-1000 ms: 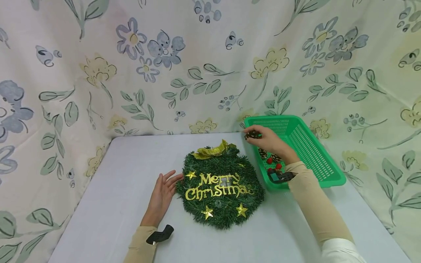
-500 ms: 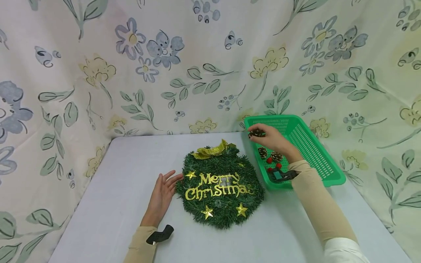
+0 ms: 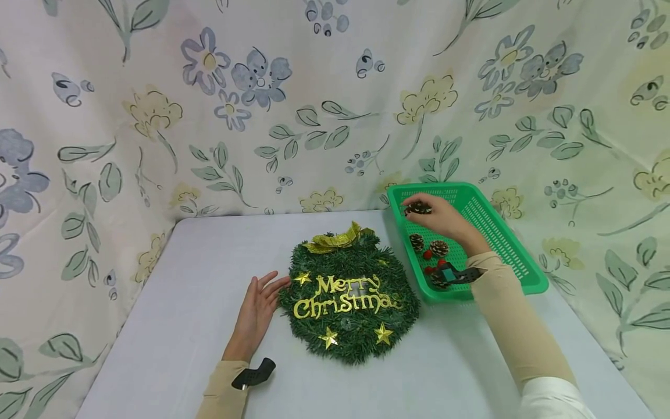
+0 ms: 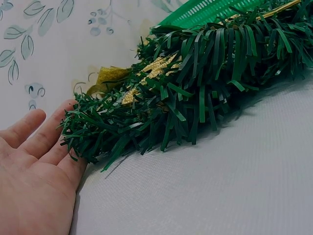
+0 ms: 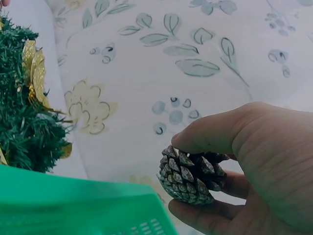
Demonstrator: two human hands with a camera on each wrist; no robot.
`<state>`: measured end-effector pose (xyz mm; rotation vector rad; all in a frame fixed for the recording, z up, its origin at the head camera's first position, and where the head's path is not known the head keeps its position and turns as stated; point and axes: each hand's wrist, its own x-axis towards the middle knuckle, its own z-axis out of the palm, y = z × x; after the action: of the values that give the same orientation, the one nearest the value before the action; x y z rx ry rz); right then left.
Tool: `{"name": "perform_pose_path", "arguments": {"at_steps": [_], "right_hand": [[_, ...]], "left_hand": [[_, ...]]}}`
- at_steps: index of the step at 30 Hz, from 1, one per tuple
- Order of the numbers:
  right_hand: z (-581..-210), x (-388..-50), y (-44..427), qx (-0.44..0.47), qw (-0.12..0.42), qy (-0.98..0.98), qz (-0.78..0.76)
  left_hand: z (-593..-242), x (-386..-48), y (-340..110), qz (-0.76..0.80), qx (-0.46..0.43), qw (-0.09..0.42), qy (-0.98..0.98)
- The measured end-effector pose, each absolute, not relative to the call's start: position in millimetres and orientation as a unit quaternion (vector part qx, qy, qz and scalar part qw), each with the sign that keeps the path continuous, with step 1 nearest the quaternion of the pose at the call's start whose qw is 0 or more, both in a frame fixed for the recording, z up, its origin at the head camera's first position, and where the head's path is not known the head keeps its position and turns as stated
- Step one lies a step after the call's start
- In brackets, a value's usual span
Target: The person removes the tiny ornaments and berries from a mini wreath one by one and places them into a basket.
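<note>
A pine cone is pinched between the thumb and fingers of my right hand, above the far left part of the green basket. Left of the basket, a green tinsel wreath lies flat on the table, with gold "Merry Christmas" lettering, gold stars and a gold bow at its far edge. My left hand rests by the wreath's left side, palm turned up; its extended fingertips touch the tinsel in the left wrist view.
Inside the basket, more pine cones and small red balls lie along the near left side, partly behind the right wrist's camera strap. A floral curtain hangs behind the white-covered table.
My right hand has shifted right with the pine cone, from the basket's left rim to farther over its inside. The left hand and wreath stay in place.
</note>
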<state>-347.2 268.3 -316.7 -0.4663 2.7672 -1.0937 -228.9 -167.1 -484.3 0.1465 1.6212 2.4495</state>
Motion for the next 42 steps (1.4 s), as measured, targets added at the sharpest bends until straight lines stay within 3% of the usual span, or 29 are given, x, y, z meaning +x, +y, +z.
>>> {"name": "perform_pose_path", "arguments": {"at_steps": [42], "right_hand": [[-312.8, -346.1, 321.6, -0.132, 0.052, 0.933, -0.329]], "left_hand": [[-484.2, -228.0, -167.4, 0.828, 0.055, 0.097, 0.549]]}}
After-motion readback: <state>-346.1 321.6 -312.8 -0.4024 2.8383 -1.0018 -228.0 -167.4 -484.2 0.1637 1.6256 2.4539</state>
